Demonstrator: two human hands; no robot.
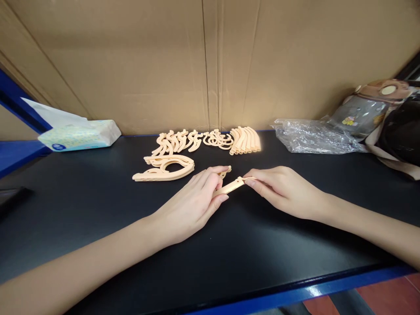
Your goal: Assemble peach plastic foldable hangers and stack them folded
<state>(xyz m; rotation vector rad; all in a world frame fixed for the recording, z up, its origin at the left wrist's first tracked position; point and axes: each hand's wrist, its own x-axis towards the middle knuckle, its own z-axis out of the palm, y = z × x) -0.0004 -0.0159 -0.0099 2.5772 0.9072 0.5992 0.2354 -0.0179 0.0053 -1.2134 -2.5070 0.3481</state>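
Note:
My left hand (pixel 200 194) is closed around a beige plastic hanger arm (pixel 231 187), which points up and to the right. The fingers hide much of this piece, and another beige end (pixel 225 172) shows just past the fingertips. At the arm's tip, my right hand (pixel 278 188) pinches a thin curved beige piece (pixel 248 178). It meets the arm there; whether the two are joined I cannot tell. Beyond my left hand lie folded beige hangers (pixel 164 168), stacked together.
Along the back are S-shaped beige pieces (pixel 175 141), thin curved pieces (pixel 218 139) and a row of hanger arms (pixel 246 140). A tissue pack (pixel 80 134) sits at left. Crumpled clear plastic (pixel 315 136), a bottle (pixel 362 109) and a dark bag (pixel 402 131) stand right. Cardboard (pixel 147 65) backs the black table (pixel 229 262).

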